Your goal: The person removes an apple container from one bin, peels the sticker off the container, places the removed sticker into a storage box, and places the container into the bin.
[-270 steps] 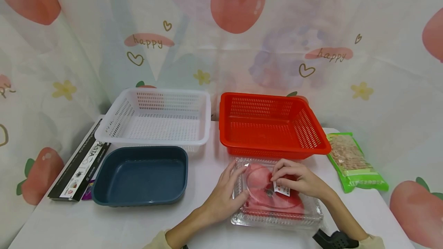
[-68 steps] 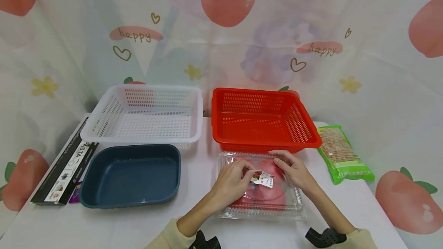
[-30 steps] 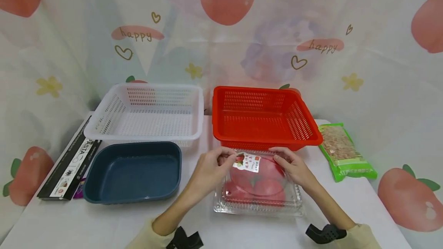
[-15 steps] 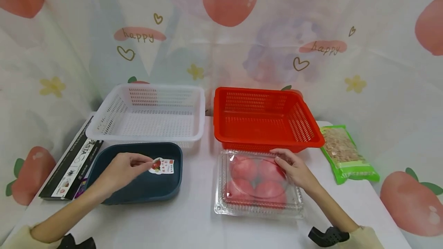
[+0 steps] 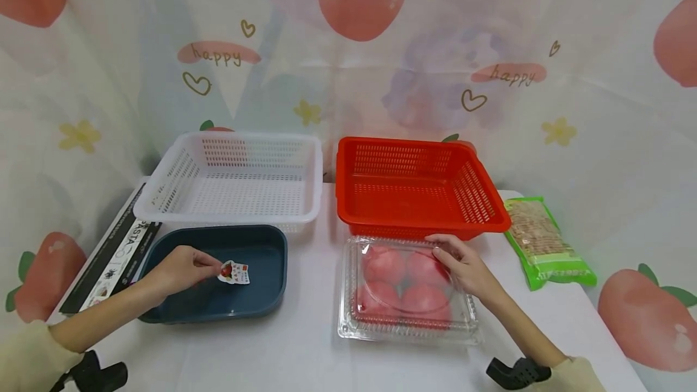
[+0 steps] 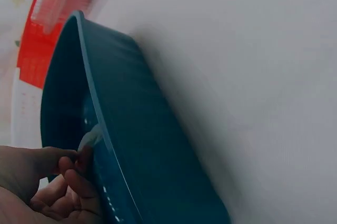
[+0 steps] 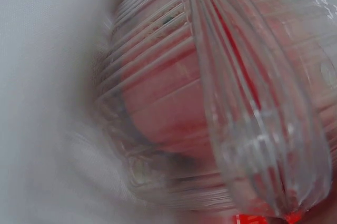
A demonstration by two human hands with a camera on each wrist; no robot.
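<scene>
My left hand (image 5: 182, 269) pinches a small white label (image 5: 234, 273) with a red fruit picture between thumb and fingertips, over the dark blue basin (image 5: 218, 314). In the left wrist view the label (image 6: 89, 137) shows at the fingertips, inside the basin's rim. My right hand (image 5: 463, 265) rests on the far right part of a clear plastic clamshell box (image 5: 408, 333), its fingers on the lid. Several round pinkish-red fruits (image 5: 383, 266) sit inside the box. Up close, the right wrist view shows the box's ribbed wall (image 7: 158, 71); the hand is out of that view.
Behind the basin stands a white perforated basket (image 5: 234, 219), and a red one (image 5: 425, 225) behind the box. A green-edged bag (image 5: 547, 241) lies at the right. A long black-and-white carton (image 5: 117, 253) lies at the left.
The label has come off the box lid in my left hand, moved left over the basin and slightly down. My right hand, earlier at the label, has stayed on the lid's right side lately.
</scene>
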